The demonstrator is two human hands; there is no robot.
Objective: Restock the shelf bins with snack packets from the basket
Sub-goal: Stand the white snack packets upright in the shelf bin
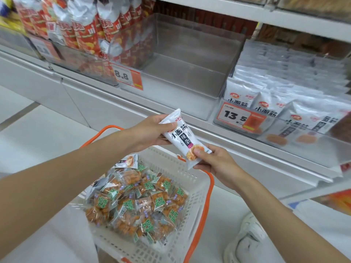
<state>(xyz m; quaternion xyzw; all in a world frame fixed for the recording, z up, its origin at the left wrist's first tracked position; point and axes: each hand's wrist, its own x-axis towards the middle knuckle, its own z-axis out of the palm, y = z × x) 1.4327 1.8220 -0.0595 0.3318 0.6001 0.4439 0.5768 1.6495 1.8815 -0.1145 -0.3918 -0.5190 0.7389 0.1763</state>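
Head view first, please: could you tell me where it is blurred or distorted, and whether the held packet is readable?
Head view: the red packets at upper left are smeared by blur; the shelf edge bows from wide-angle distortion; the white packet, held by left hand and right hand, is sharp and legible; lighting is even, with faint reflections on the empty clear bin.

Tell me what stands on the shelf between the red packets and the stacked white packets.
An empty clear bin stands there, as the head view shows.

Packets [136,205] in basket [192,202], seemingly before shelf [237,147]
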